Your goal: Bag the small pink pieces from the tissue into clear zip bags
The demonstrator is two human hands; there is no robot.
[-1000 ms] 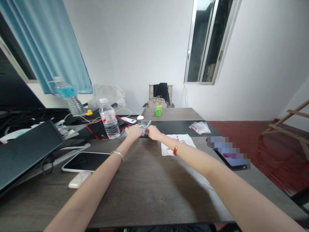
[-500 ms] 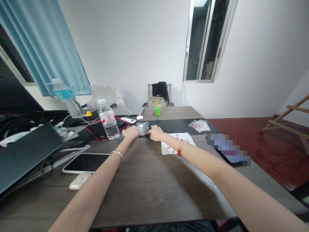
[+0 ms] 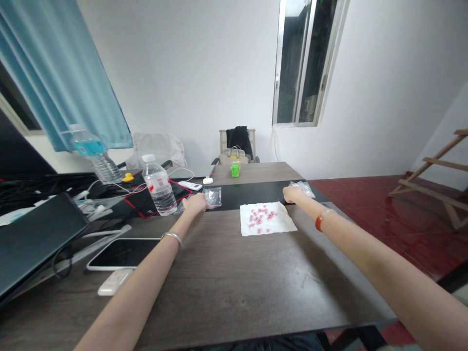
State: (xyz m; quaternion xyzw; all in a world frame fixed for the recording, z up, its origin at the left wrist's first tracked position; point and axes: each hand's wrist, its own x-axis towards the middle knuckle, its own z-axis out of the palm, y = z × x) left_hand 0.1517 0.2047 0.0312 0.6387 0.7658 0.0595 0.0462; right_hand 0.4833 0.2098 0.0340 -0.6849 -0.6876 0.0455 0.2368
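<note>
My left hand (image 3: 196,203) rests on the dark strip of the table, its fingers closed on the near left side of a clear plastic bag (image 3: 214,196). Farther right, my right hand (image 3: 291,194) is curled at the left side of another clear plastic bag (image 3: 306,188); the hand partly covers this bag, and its fingertips are hidden. Between the hands lies a white paper sheet (image 3: 285,225) with many small pink-red pieces (image 3: 259,217) scattered over it. Neither hand touches the sheet.
Left of my left arm stand a water bottle (image 3: 161,190), a tablet (image 3: 124,253), a white case (image 3: 114,282) and a laptop (image 3: 40,239). Farther back are a remote (image 3: 190,185), a small green box (image 3: 235,169) and a second bottle (image 3: 98,153).
My right hand has moved right, from beside the left bag to the bag on the right, uncovering the paper sheet. My left hand stays by its bag. The view has shifted slightly.
</note>
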